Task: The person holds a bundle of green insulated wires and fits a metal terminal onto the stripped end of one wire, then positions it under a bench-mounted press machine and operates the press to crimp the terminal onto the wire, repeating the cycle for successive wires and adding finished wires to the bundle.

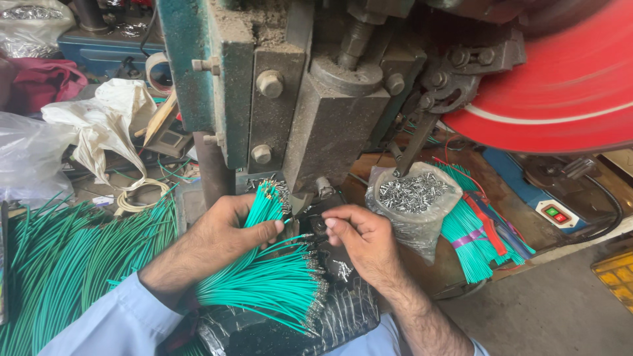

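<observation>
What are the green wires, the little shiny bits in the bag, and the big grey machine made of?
Green wires: likely plastic coating, smooth and evenly coloured, bending easily; small metal tips glint at the ends. Shiny bits: look like bare metal, silvery with bright glints. Their bag: thin clear plastic, crinkled and see-through. Machine: probably cast iron or steel, dull grey, rough, grimy, with heavy bolts.

Your left hand (221, 234) closes on a bunch of thin green insulated wires (264, 204) tipped with silver metal ends. Lower centre, a fan of the same green wires (270, 287) lies on glossy black plastic sheet (283, 333). At right, a clear plastic bag of silver metal terminals (412, 194) sits under a red wheel with a white stripe (560, 86). The press body (191, 59) is teal and grey. Your sleeves (112, 323) are pale blue.
</observation>
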Motion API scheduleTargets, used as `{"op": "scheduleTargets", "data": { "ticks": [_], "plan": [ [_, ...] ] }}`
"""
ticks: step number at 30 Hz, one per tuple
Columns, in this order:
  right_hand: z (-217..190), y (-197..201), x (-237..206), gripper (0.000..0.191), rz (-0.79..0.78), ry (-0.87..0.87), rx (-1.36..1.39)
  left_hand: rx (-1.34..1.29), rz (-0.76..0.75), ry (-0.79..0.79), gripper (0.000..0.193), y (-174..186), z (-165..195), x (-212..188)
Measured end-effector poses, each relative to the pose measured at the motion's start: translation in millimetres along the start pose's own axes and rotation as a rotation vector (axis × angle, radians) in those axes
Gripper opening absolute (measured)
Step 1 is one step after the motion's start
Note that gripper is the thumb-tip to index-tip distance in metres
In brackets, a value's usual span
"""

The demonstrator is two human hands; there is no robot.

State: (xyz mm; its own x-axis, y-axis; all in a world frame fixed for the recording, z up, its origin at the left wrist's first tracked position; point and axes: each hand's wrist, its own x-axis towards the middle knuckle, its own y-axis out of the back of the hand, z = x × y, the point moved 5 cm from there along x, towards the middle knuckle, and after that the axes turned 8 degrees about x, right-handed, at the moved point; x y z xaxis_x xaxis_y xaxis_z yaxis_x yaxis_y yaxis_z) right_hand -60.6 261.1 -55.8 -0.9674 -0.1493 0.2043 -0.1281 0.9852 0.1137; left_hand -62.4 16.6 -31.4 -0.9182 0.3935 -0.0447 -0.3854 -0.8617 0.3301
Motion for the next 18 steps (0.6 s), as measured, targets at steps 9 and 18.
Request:
{"op": "scheduleTargets", "data": {
  "ticks": [9,18],
  "plan": [
    [-14.9,-37.4,5.4,0.019,-0.090,0.076,0.149,0.029,0.005,-0.119,0.018,0.8,5.3,-1.2],
    [-2.7,-34.9,16.2,0.015,-0.110,0.040,0.063,0.050,0.012,-0.089,0.021,1.8,4.8,1.6]
  ]
}}
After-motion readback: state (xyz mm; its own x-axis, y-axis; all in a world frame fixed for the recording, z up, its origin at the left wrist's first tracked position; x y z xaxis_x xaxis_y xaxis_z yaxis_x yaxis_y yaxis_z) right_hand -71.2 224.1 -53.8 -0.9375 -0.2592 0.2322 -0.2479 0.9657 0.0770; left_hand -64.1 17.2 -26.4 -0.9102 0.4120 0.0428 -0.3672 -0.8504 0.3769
